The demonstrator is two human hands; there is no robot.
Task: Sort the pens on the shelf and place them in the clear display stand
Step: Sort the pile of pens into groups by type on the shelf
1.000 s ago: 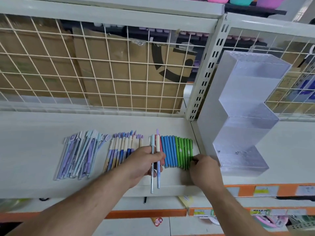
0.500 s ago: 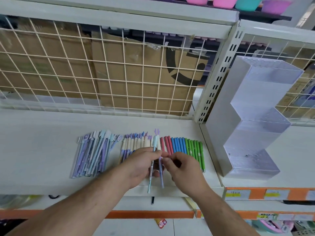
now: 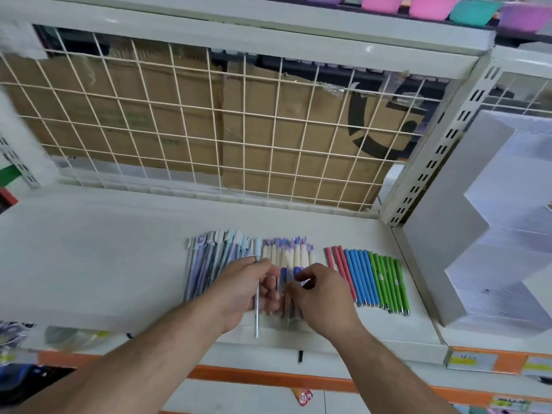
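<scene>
Both hands have shifted left off the red pens (image 3: pixel 337 261) and now cover the cream-and-purple pens (image 3: pixel 294 253). Pastel pens (image 3: pixel 209 258) lie left, blue pens (image 3: pixel 358 273) and green pens (image 3: pixel 388 279) right. The clear display stand (image 3: pixel 493 234) is far right on the shelf (image 3: pixel 104 264), apart from them. Left hand (image 3: pixel 239 291) is curled round a pale blue pen (image 3: pixel 256 321). Right hand (image 3: pixel 324 297) has fingers bent; blurred, grip unclear.

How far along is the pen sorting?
Done: pastel pens, cream-capped pens, pink pens, blue pens and green pens lie grouped on the shelf. In hand: left hand holds a pale blue pen; right hand at the cream-capped pens, hold blurred. Left: clear display stand looks empty; all placing remains.
</scene>
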